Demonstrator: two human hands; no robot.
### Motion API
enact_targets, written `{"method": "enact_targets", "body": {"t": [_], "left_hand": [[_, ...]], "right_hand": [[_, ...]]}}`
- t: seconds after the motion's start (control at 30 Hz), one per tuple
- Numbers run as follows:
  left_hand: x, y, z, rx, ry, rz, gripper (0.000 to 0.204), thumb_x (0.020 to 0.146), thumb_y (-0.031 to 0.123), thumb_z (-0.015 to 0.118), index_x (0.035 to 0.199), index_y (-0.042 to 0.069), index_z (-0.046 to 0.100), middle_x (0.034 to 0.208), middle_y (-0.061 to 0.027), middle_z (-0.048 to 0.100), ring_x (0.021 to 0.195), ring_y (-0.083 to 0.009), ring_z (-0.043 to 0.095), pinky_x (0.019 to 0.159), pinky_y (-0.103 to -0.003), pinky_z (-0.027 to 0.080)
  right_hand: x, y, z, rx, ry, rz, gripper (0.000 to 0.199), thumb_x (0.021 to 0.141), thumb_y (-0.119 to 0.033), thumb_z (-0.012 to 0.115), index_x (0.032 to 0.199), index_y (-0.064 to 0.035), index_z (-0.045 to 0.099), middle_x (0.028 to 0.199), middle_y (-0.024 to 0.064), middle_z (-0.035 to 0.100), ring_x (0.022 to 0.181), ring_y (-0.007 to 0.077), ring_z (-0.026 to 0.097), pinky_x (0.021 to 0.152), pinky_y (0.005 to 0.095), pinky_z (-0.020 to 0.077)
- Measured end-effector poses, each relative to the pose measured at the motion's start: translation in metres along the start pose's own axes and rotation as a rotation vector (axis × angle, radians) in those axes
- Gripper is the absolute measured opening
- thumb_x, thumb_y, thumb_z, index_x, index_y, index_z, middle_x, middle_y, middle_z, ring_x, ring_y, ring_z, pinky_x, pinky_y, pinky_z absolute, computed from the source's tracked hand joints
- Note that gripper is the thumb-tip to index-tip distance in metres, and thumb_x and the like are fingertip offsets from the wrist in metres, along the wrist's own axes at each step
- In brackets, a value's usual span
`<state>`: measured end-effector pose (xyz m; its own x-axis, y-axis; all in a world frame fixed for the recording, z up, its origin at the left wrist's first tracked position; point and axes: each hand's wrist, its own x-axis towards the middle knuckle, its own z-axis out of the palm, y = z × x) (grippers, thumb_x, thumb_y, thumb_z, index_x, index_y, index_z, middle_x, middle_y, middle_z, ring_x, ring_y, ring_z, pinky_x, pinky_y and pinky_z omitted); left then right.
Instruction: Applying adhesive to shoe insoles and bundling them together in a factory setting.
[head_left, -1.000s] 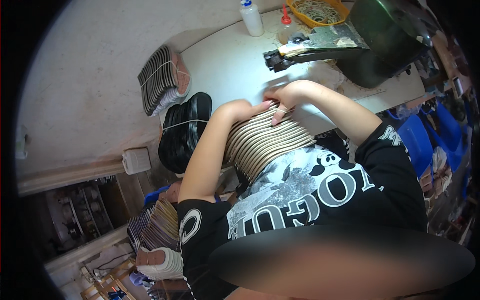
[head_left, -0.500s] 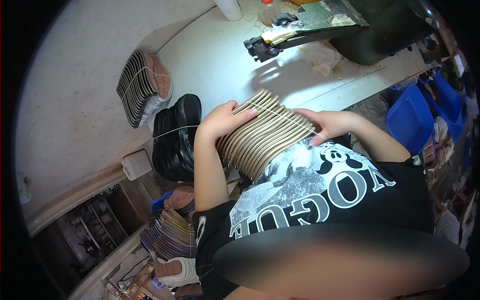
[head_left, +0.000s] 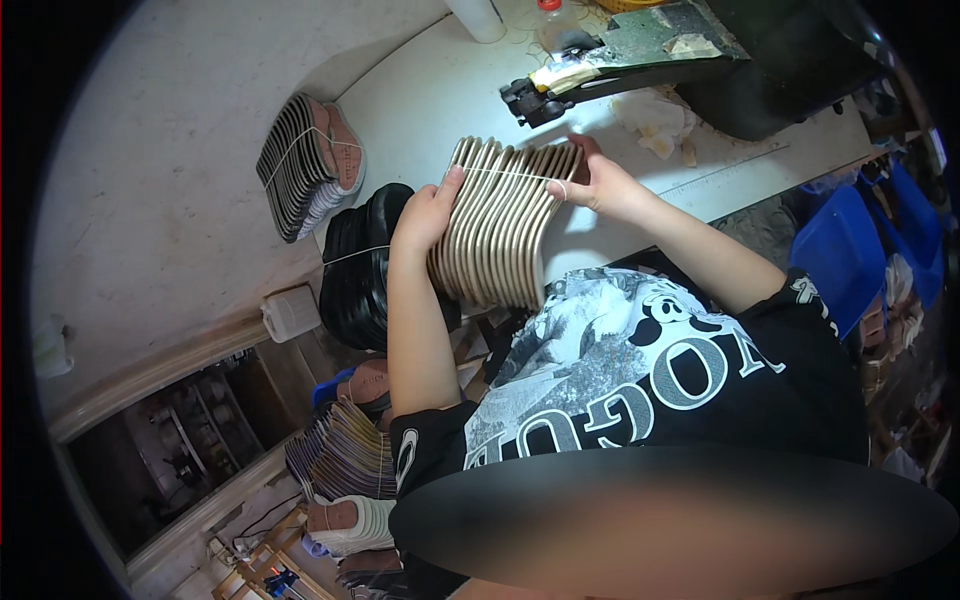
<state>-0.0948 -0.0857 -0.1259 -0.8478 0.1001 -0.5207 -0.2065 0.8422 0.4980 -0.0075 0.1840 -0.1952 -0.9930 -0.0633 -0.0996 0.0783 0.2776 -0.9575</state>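
Between my two hands is a bundle of shoe insoles [head_left: 500, 225], beige at the edges and stacked side by side, with a thin pale string across it. It is held over the near edge of the white table [head_left: 400, 110]. My left hand [head_left: 428, 215] grips its left end, the thumb lying on the near face by the string. My right hand [head_left: 598, 188] clasps the upper right end, thumb on the string side and the other fingers partly hidden behind. Just left of my left hand stands a tied stack of black soles [head_left: 360, 270].
Against the wall leans another tied stack of insoles [head_left: 300, 165]. A dark green machine arm [head_left: 640, 50] reaches over the table, near a red-capped bottle [head_left: 555, 25] and crumpled scraps [head_left: 655, 125]. Blue plastic chairs [head_left: 840, 255] stand at right. More bundles [head_left: 345, 450] lie lower left.
The insole bundle has moved away from my shirt, up over the table edge, and turned so its pieces stand more upright. My right hand has gone left and farther forward with it.
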Motion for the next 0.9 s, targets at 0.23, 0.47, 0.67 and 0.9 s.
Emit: {"method": "enact_targets", "body": {"t": [0.23,0.47,0.67,0.9], "left_hand": [[-0.038,0.000,0.010,0.042,0.384,0.559,0.039,0.091,0.023,0.056,0.123,0.001,0.051,0.129,-0.0227,0.043,0.123,-0.0387,0.039,0.105,-0.042,0.031],[-0.043,-0.002,-0.002,0.076,0.276,0.551,0.019,0.088,0.017,0.059,0.099,0.003,0.052,0.106,-0.0192,0.049,0.103,-0.0364,0.049,0.093,-0.042,0.040],[-0.050,-0.007,-0.001,0.069,0.324,0.518,0.022,0.086,0.017,0.061,0.091,0.000,0.048,0.092,-0.0167,0.048,0.087,-0.0328,0.051,0.081,-0.039,0.042],[-0.081,-0.045,-0.023,-0.011,0.264,0.367,0.026,0.080,0.019,0.068,0.082,0.000,0.050,0.084,-0.0111,0.051,0.078,-0.0252,0.053,0.074,-0.034,0.044]], "right_hand": [[-0.022,-0.038,0.001,-0.260,0.014,-0.072,0.138,0.062,-0.062,0.079,0.142,0.0152,-0.002,0.118,0.0362,0.052,0.113,0.0409,0.056,0.097,0.0383,0.0441],[-0.037,-0.086,-0.013,-0.511,-0.170,0.036,0.088,0.081,-0.042,0.070,0.141,0.0038,0.026,0.074,0.0200,0.065,0.068,0.0356,0.066,0.070,0.0421,0.0533],[-0.043,-0.060,0.016,0.474,-0.468,0.126,0.022,0.091,-0.015,0.058,0.108,-0.0056,0.048,0.062,-0.0038,0.049,0.052,0.0086,0.047,0.051,0.0265,0.0389],[-0.057,-0.062,-0.004,0.717,-0.733,0.293,0.024,0.092,-0.025,0.061,0.108,-0.0083,0.057,0.070,-0.0042,0.053,0.061,0.0034,0.048,0.057,0.0169,0.0383]]}}
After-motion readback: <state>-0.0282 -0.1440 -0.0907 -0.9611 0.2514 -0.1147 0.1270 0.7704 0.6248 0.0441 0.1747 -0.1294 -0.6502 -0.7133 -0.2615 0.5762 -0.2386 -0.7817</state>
